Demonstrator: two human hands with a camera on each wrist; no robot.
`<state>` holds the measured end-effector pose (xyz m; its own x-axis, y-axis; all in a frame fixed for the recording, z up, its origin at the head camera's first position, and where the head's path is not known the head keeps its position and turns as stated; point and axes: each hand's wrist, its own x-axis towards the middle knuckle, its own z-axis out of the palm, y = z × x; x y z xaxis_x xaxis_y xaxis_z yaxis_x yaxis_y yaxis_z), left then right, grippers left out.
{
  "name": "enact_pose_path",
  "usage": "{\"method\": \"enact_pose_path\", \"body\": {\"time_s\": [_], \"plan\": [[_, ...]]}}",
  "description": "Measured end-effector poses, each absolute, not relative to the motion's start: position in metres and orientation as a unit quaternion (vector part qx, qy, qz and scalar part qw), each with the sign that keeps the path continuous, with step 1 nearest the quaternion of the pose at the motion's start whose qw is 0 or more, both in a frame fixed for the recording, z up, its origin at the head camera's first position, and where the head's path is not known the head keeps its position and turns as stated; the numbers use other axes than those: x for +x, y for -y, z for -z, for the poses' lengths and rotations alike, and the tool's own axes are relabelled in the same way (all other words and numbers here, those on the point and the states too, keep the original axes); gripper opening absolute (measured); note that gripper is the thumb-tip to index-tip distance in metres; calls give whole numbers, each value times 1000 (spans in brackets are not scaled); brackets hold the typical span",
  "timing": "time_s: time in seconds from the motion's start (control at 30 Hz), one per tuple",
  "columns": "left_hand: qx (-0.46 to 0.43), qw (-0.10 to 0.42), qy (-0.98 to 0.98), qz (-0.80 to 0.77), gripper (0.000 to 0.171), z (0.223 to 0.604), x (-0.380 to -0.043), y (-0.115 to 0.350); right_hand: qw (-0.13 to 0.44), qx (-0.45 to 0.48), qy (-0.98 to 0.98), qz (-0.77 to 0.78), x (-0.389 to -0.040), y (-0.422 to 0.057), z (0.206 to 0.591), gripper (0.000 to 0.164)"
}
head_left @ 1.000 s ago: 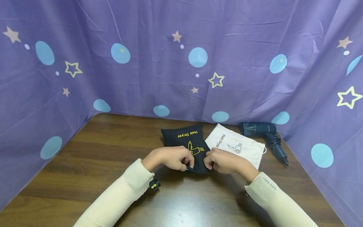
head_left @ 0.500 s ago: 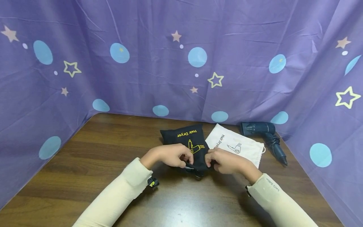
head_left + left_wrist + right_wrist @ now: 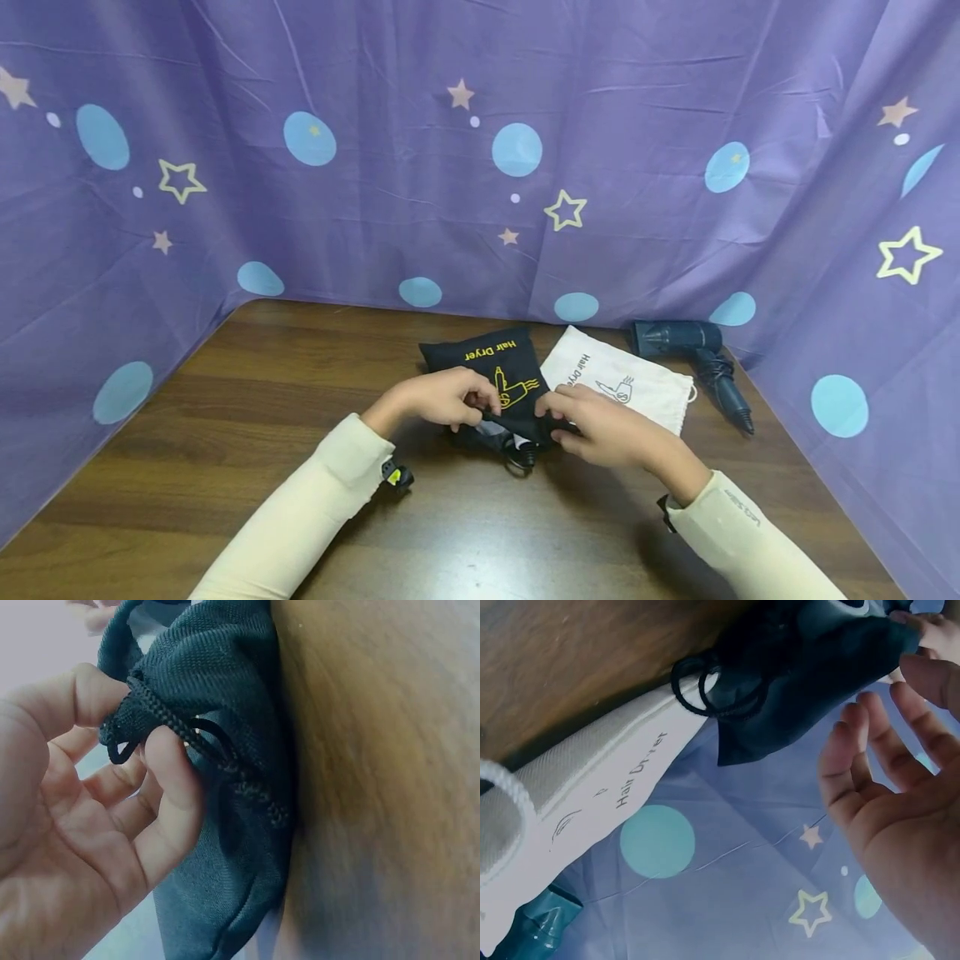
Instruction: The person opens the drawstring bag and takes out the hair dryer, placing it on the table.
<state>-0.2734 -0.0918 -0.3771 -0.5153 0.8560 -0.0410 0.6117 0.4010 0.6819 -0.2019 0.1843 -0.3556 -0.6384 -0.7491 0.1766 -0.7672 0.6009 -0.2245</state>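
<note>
A black drawstring bag (image 3: 510, 375), printed "Hair Dryer" in yellow, lies on the table with its mouth toward me. At the near left edge of that mouth my left hand (image 3: 442, 396) pinches the cloth. The left wrist view shows thumb and fingers at the rim beside a knotted black drawstring (image 3: 180, 724). My right hand (image 3: 611, 429) is at the bag's right edge; in the right wrist view its fingers (image 3: 881, 739) are loosely bent and apart from the cloth. Something pale (image 3: 844, 609) shows inside the opening. A dark ribbed piece with a cord loop (image 3: 521, 454) pokes out.
Right of the black bag lies a white drawstring bag (image 3: 652, 392), also printed "Hair Dryer". Beyond it, a dark blue hair dryer (image 3: 678, 337) rests with its cord wound round the handle. A purple curtain (image 3: 420, 183) hangs around the wooden table (image 3: 315, 367).
The bag's near edge has been lifted, so its mouth gapes and the pale content and dark corded piece show. My right hand's fingers have spread from their curled hold on the edge.
</note>
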Motion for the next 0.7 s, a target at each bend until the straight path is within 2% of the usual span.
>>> {"method": "enact_pose_path", "body": {"time_s": [0.43, 0.7], "plan": [[391, 195, -830, -347, 26, 377, -274, 94, 95, 483, 863, -116, -184, -154, 370, 23], [370, 206, -837, -347, 27, 374, -272, 94, 131, 451, 880, -69, -183, -140, 380, 22]]}}
